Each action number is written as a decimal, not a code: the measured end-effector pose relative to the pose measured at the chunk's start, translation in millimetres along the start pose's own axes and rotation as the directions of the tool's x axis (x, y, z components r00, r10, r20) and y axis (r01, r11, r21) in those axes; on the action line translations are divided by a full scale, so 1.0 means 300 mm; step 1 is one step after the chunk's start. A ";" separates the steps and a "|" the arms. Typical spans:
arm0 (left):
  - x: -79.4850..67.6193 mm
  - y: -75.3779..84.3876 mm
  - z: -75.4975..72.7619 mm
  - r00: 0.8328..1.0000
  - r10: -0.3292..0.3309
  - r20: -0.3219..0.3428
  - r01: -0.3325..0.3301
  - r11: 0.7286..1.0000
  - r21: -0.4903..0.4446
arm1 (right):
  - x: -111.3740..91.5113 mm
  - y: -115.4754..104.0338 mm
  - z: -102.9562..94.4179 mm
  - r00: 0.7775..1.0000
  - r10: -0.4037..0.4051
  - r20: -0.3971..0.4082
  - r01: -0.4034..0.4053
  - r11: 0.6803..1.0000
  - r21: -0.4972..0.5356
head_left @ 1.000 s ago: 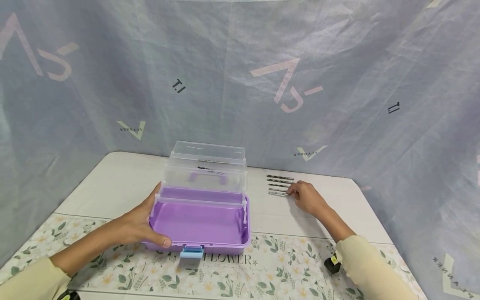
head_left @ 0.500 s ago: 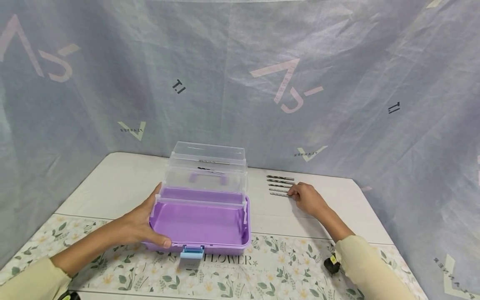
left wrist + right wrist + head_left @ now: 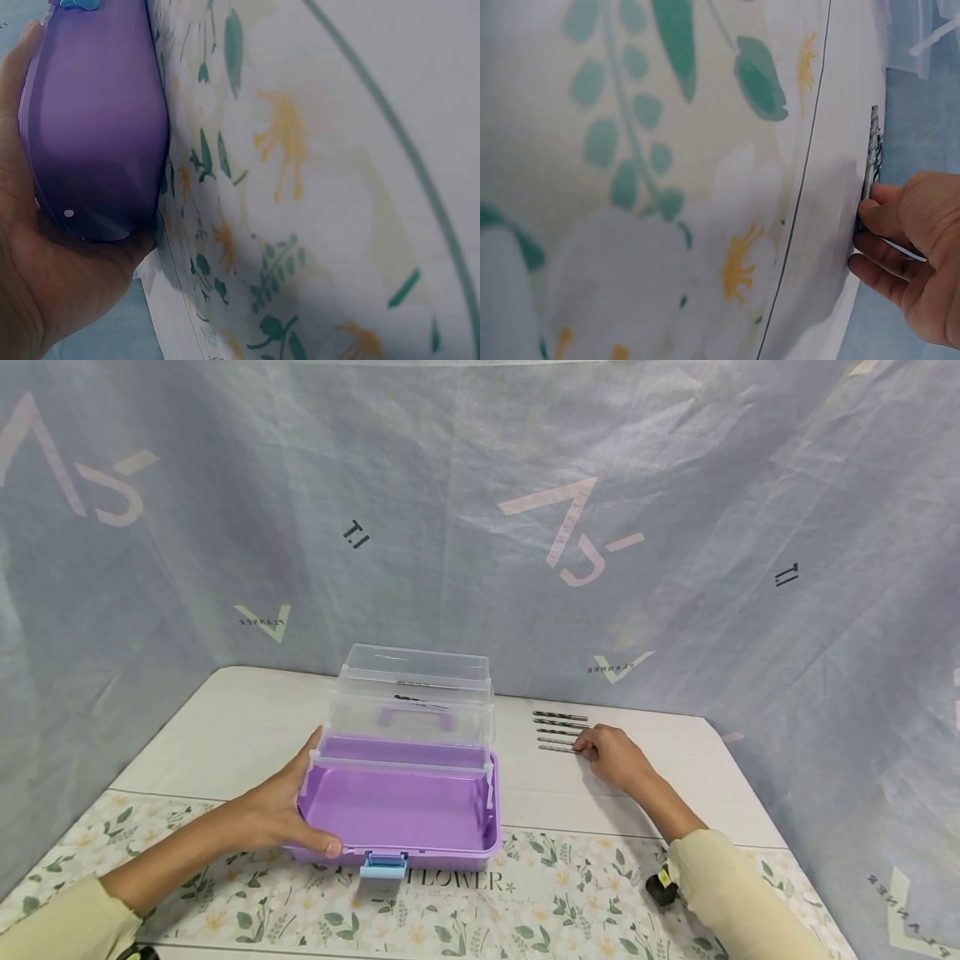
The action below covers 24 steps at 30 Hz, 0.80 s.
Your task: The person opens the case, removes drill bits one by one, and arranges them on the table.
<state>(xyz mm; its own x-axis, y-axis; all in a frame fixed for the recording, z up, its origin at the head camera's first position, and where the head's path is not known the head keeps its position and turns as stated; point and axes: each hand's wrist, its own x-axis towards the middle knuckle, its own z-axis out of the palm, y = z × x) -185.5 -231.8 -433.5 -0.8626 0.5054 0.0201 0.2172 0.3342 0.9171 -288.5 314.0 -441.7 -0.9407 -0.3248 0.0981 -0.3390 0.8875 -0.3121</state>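
My left hand [image 3: 266,814] grips the left side of a purple plastic storage box [image 3: 450,862], its thumb over the front rim. In the left wrist view the hand wraps around the end of the box. The box stands open, with clear trays [image 3: 412,727] raised at the back and a blue latch [image 3: 384,865] in front. Several metal drill bits lie in a row to its right. My right hand [image 3: 617,758] pinches the shank end of the nearest drill bit [image 3: 555,748] between thumb and fingers; its end is hidden by the fingertips.
Other drill bits [image 3: 561,723] lie parallel behind the pinched one. One silver bit [image 3: 427,684] and darker bits [image 3: 408,698] show in the clear trays. A floral-printed cover [image 3: 570,893] spans the table's front, and a grey-blue curtain [image 3: 450,527] hangs behind.
Almost nothing differs. The nearest drill bit has shifted very slightly under my right fingertips; my left hand and the box stay in place.
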 end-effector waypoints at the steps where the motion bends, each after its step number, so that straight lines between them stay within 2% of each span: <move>1: 0.000 0.000 0.000 1.000 0.002 0.000 -0.002 1.000 0.001 | 0.000 -0.001 0.000 1.000 0.004 0.002 -0.004 1.000 -0.002; 12: -0.005 0.000 -0.002 1.000 -0.024 -0.007 0.024 0.999 0.026 | 0.003 -0.011 -0.013 1.000 0.001 0.011 -0.001 0.999 -0.035; 24: -0.006 0.002 -0.002 1.000 -0.025 -0.006 0.025 0.999 0.023 | 0.046 -0.045 -0.060 0.996 -0.063 -0.064 0.060 0.998 -0.034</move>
<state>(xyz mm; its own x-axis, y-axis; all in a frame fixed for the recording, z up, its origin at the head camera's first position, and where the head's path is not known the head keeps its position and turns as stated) -184.2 -233.0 -432.8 -0.8704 0.4924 -0.0005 0.2061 0.3651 0.9079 -297.3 303.5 -419.1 -0.9166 -0.3583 0.1774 -0.3956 0.8769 -0.2730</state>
